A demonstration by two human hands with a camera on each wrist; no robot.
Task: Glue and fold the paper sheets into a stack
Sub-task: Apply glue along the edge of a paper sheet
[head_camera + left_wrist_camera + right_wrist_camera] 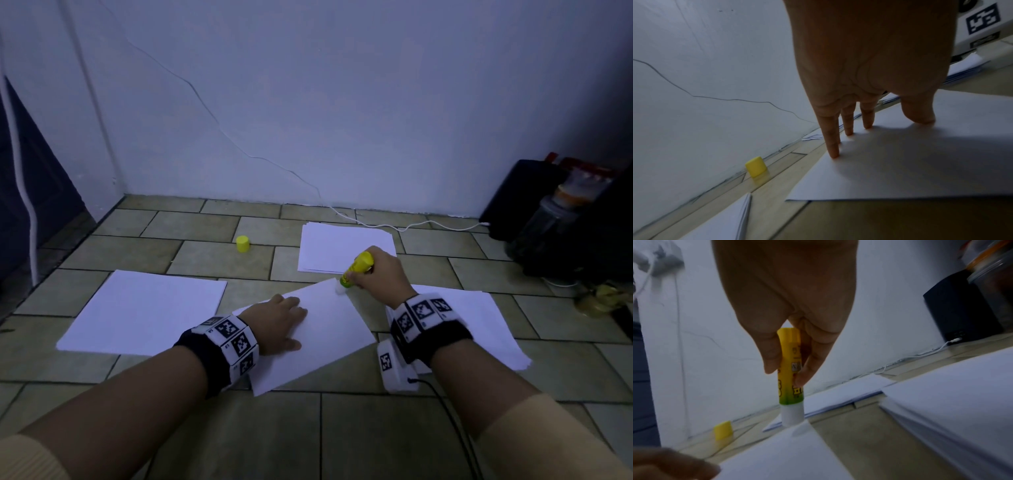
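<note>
Right hand (380, 274) fingers clamped on a glue stick (356, 270) touching the sheet (329, 335) corner; left hand (279, 322) fingers straight, slightly apart, pressing the sheet.

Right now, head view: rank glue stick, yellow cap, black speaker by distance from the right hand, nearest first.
1. Glue stick: gripped in the right hand, tip on the far corner of the sheet the left hand presses flat.
2. Yellow cap: on the floor tiles, to the left and farther back.
3. Black speaker: far right, against the wall.
</note>
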